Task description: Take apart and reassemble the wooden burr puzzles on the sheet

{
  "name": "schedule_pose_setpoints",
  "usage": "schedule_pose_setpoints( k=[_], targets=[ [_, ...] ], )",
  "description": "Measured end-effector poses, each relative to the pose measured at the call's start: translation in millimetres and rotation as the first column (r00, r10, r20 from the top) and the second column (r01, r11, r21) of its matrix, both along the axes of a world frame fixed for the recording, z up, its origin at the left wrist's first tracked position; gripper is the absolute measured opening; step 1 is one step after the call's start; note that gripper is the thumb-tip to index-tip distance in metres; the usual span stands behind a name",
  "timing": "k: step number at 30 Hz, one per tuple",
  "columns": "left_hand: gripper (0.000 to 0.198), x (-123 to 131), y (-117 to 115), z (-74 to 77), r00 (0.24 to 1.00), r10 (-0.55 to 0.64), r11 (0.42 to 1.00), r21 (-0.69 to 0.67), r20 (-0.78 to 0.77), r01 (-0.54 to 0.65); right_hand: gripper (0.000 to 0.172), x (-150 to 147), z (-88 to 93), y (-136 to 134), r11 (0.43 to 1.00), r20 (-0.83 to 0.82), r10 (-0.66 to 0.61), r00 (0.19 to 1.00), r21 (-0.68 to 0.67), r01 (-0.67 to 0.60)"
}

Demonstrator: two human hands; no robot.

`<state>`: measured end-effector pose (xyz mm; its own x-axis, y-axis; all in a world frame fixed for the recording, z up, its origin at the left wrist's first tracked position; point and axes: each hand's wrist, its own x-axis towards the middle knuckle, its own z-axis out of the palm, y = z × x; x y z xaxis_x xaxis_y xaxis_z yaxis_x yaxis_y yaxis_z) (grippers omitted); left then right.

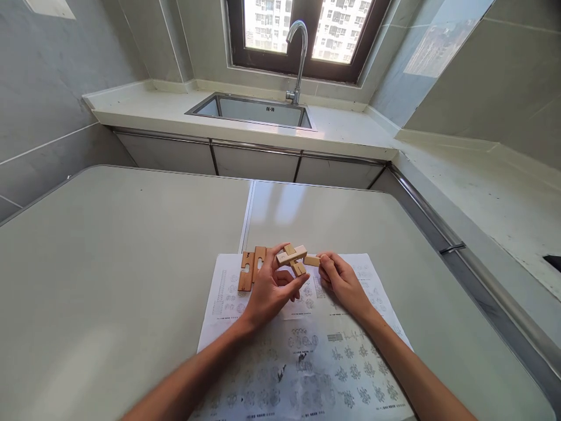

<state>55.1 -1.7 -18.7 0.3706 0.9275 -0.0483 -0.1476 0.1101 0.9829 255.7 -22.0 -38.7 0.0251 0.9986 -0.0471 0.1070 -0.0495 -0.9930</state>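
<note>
Both forearms are extended over the sheet (313, 321). The crossed blocks (293, 255) are held between the left hand's (268, 289) part-spread thumb and fingers; beside them, the lone block (311, 261) is pinched by one end in the right hand's (344, 282) closed fingertips.

One head-worn view looks forward and down from the person's own side, near the left hand (268, 292) and right hand (345, 285) at lower centre; the surface (131, 245) spreads wide beneath, sink (254, 110) and window (324, 35) farther ahead.
</note>
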Motion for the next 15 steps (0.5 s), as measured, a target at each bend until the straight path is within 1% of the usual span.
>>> schedule_pose_setpoints(
  k=[3,7,10,15],
  targets=[
    [0.074,-0.1,0.8,4.1,0.999,0.034,0.999,-0.013,0.002,-0.034,0.045,-0.4,3.7,0.4,0.999,-0.142,0.03,0.989,-0.022,-0.034],
    [0.073,0.6,1.6,10.1,0.997,0.081,0.996,-0.039,0.011,-0.08,0.045,0.2,5.8,0.2,0.995,-0.195,0.094,0.976,0.002,-0.095],
    [0.073,1.3,2.1,11.8,0.997,0.074,0.996,-0.051,0.024,-0.073,0.044,-0.8,5.3,-0.6,0.987,-0.177,0.158,0.971,-0.004,-0.162],
    [0.072,0.4,3.7,5.0,0.999,0.028,0.999,-0.035,0.03,-0.027,0.045,-5.9,4.4,-2.1,0.986,-0.075,0.16,0.984,-0.035,-0.163]
  ],
)
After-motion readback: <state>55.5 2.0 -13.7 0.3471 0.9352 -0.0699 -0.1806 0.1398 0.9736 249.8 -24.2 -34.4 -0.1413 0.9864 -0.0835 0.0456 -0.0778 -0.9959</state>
